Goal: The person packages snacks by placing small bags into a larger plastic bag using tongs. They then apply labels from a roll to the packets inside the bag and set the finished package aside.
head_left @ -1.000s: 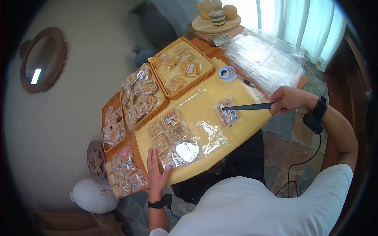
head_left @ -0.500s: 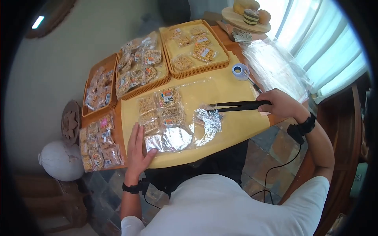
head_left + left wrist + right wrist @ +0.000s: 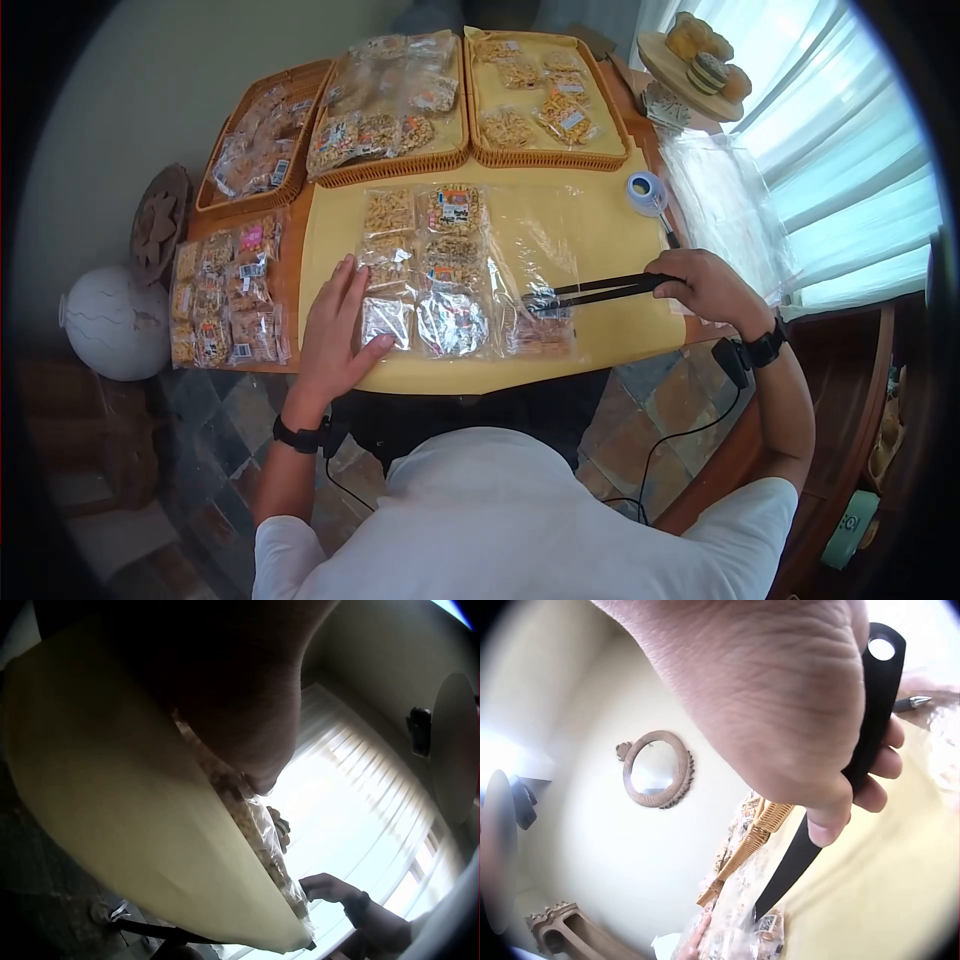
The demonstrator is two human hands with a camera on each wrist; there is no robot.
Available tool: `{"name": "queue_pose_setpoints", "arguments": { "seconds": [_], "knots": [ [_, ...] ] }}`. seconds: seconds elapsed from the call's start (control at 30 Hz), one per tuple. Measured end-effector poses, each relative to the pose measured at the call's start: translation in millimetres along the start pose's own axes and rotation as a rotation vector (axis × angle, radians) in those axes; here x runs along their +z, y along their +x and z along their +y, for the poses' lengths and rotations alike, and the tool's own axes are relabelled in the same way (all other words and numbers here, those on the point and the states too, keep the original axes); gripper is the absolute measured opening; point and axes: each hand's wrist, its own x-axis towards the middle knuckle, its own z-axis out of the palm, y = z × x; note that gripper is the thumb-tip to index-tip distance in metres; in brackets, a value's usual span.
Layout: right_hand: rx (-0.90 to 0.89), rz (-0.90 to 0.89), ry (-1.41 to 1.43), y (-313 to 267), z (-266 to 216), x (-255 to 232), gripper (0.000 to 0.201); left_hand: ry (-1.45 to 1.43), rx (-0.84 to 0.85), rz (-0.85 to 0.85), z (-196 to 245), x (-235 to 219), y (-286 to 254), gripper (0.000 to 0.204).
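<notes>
My right hand [image 3: 710, 285] grips a pair of black tongs [image 3: 615, 289], seen close up in the right wrist view. Their tips meet a small snack packet [image 3: 540, 335] at the lower right of a large clear plastic bag [image 3: 530, 230]. Two columns of wrapped snack packs, one with an orange label [image 3: 455, 210], fill the bag's left part. On its lower left edge rests my left hand [image 3: 335, 335], fingers straight and thumb spread. Glare on the plastic partly hides the packet and the lower packs.
Wicker trays of wrapped snacks [image 3: 550, 158] line the back of the yellow-covered table [image 3: 330, 220]. A filled bag [image 3: 230, 290] lies at left. Tape roll [image 3: 646, 192], pen [image 3: 669, 233] and clear plastic bags [image 3: 725, 205] are at right, below a bread board [image 3: 690, 85].
The tongs and packet have moved left from beside the large bag to within its right part. My left hand stays at the bag's edge. The head view has turned.
</notes>
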Motion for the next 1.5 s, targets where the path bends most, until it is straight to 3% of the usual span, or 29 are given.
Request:
{"name": "queue_pose_setpoints", "arguments": {
  "seconds": [0.13, 0.2, 0.3, 0.33, 0.37, 0.4, 0.43, 0.67, 0.77, 0.9, 1.07, 1.2, 1.27, 1.4, 1.5],
  "knots": [
    [-0.002, 0.033, -0.007, -7.1, -9.5, -3.3, 0.026, 0.002, -0.005, 0.001, -0.9, 1.9, 0.3, 0.094],
    [0.186, -0.024, 0.038, -24.2, -9.6, -14.5, 0.030, -0.007, -0.013, 0.011, -1.7, 2.1, -0.7, 0.094],
    [0.352, 0.028, 0.077, -62.7, -10.6, -12.2, 0.031, 0.041, -0.025, 0.005, -2.1, 2.1, -1.7, 0.094],
    [0.314, 0.118, 0.054, -78.6, -8.0, 2.4, 0.030, 0.015, -0.053, 0.023, -1.3, 2.8, -1.9, 0.094],
    [0.425, 0.060, 0.105, -84.7, -22.4, 6.5, 0.031, 0.036, -0.026, 0.024, -0.8, 1.6, -2.2, 0.096],
    [0.385, 0.112, 0.169, -97.9, -14.8, 25.5, 0.031, 0.062, 0.004, 0.023, -0.6, 0.4, -3.3, 0.098],
    [0.566, -0.001, 0.116, -102.7, -25.2, 29.4, 0.031, 0.053, 0.019, 0.029, 1.0, -0.2, -3.8, 0.101],
    [0.667, 0.042, 0.340, -112.3, -39.4, 64.8, 0.031, 0.043, 0.128, -0.066, 5.0, -4.4, -6.1, 0.095],
    [0.593, 0.089, 0.285, -105.1, -37.4, 71.1, 0.030, 0.040, 0.094, -0.067, 4.5, -1.6, -6.3, 0.086],
    [0.553, 0.112, 0.273, -76.2, -44.4, 65.4, 0.026, 0.032, 0.066, -0.012, 8.7, -0.3, -10.9, 0.084],
    [0.354, 0.065, 0.142, -33.7, -50.0, 58.0, 0.030, 0.054, 0.028, 0.023, 8.8, -4.9, -21.9, 0.083],
    [0.307, 0.109, 0.150, -27.2, -49.7, 48.0, 0.032, 0.050, -0.002, 0.081, 2.9, -4.8, -29.3, 0.081],
    [0.418, 0.146, 0.071, -38.7, -46.8, 35.7, 0.034, 0.039, 0.000, 0.101, 3.3, -1.7, -31.3, 0.081],
    [0.467, 0.222, 0.101, -53.5, -41.8, 33.6, 0.032, 0.057, 0.007, 0.081, 3.9, -1.7, -30.7, 0.084],
    [0.430, 0.159, 0.067, -50.8, -51.7, 42.7, 0.033, 0.096, -0.001, 0.078, 2.4, -0.6, -30.6, 0.088]
  ]
}}
